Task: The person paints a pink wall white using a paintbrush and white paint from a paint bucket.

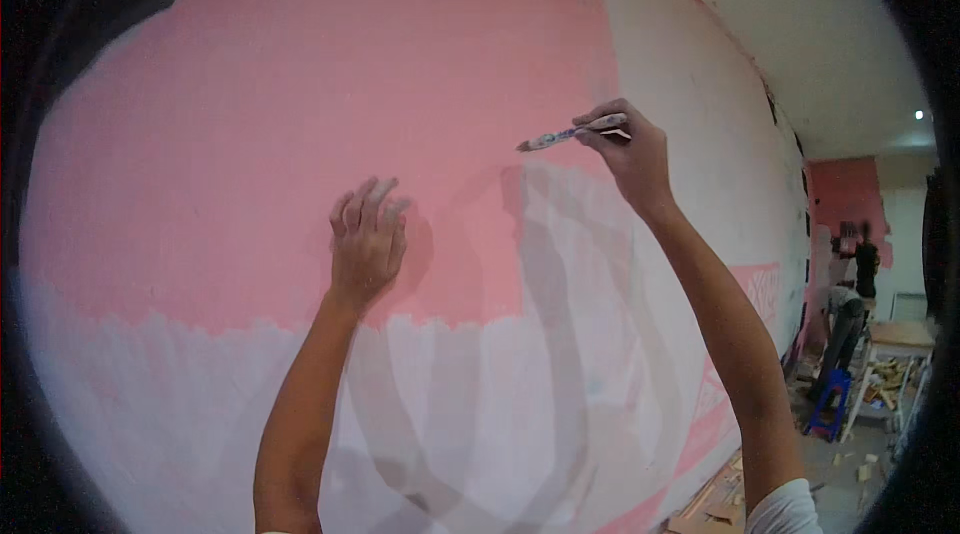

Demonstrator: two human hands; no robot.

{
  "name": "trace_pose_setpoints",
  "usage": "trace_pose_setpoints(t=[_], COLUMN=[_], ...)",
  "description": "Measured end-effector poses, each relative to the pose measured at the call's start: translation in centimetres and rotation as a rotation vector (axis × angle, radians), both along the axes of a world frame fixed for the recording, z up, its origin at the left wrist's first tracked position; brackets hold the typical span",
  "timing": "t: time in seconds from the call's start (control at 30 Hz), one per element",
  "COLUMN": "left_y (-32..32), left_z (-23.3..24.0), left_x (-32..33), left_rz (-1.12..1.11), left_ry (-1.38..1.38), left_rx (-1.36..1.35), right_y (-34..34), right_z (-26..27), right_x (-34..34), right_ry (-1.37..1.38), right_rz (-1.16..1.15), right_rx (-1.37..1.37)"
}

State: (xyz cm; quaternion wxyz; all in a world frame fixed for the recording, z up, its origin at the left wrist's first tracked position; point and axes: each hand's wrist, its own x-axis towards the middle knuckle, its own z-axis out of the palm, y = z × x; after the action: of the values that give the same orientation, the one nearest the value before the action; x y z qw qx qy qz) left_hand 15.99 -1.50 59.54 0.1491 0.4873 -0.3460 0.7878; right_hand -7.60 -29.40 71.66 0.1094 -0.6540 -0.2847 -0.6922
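Note:
My right hand (634, 151) grips a slim artist's paintbrush (555, 138) whose handle is spattered with paint. Its dark bristle tip points left, over the pink paint close to the corner where pink gives way to white; whether it touches the wall I cannot tell. To the left, my left hand (367, 237) is raised against the pink part of the wall (300, 128) with fingers spread and nothing in them. Below it the pink ends in a ragged brushed edge above the whitish part of the wall (225, 399). Both arms cast shadows there.
Pink patterned shapes (754, 286) run along the wall's lower right. In the far right background are a person in dark clothing (866, 267), another bent-over person (844, 316), a table (900, 335) and a blue stool (829, 403). Scraps (866, 470) litter the floor.

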Motion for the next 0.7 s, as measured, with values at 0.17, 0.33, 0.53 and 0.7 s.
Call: trace_pose_setpoints(t=[0.17, 0.33, 0.53, 0.7], left_y=[0.1, 0.0, 0.6, 0.6], left_z=[0.3, 1.1, 2.3, 2.1], left_x=[0.0, 0.5, 0.2, -0.7], left_rz=[0.026, 0.023, -0.042, -0.049], left_ry=[0.032, 0.045, 0.032, 0.046], left_rx=[0.101, 0.166, 0.185, 0.196], right_y=[1.8, 0.8, 0.4, 0.3], right_z=[-0.7, -1.2, -0.7, -0.8], right_x=[0.5, 1.7, 2.3, 2.2], right_ry=[-0.053, -0.076, -0.027, -0.005], right_rz=[-0.083, -0.085, -0.099, -0.108], right_rx=[-0.010, 0.011, -0.005, -0.021])
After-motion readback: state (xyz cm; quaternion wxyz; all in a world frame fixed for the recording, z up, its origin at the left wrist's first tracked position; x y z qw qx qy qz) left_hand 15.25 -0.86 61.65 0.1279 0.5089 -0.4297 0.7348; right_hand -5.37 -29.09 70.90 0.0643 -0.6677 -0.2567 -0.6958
